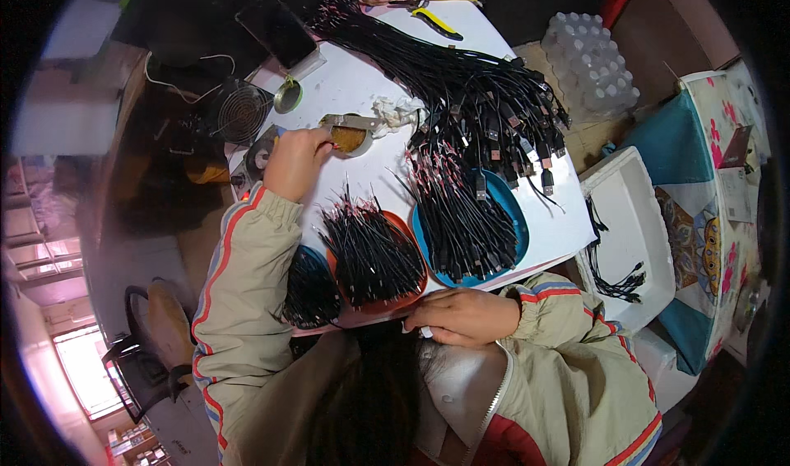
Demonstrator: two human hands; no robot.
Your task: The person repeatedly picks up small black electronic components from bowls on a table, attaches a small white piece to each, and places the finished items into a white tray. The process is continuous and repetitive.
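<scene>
words: none I can read | numbers: none I can read | signs: none, left, right, near or far

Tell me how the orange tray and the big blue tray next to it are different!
Colour: the orange tray is orange-red, while the big blue tray is bright blue.
Size: the orange tray looks smaller than the big blue tray.
Place: the orange tray sits to the left, and the big blue tray to its right.
Both are the same in one way: they hold bunches of thin black wires and sit on the white tabletop.
</scene>
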